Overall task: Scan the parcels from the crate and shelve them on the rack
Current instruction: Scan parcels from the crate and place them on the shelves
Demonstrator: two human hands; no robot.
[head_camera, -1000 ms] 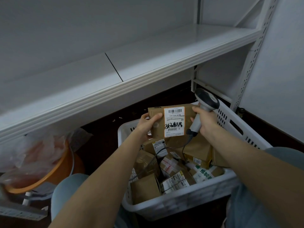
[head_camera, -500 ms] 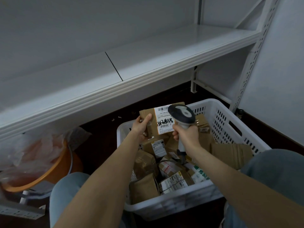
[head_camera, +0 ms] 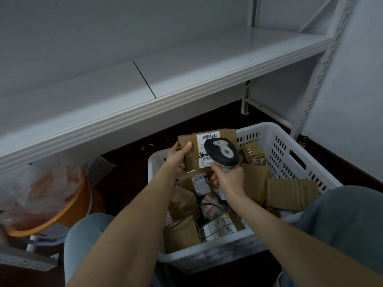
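Parcel of brown cardboard with a white barcode label [head_camera: 193, 160] stands upright in the left hand [head_camera: 176, 158], thumb pressed on its front face, above the far end of the white perforated plastic crate [head_camera: 290, 146]. The right hand [head_camera: 228, 179] is wrapped round the handle of a grey-and-black handheld scanner [head_camera: 222, 150], whose head overlaps the label. More brown parcels [head_camera: 290, 193] lie heaped in the crate. The white metal rack shelf [head_camera: 207, 59] runs above, with an orange plastic basin [head_camera: 68, 208] at left

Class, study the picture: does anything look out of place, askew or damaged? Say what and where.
Nothing looks damaged. Parcels in the white crate lie jumbled at all angles, and the scanner's cable trails among them. The held parcel's label bears a black scribble.
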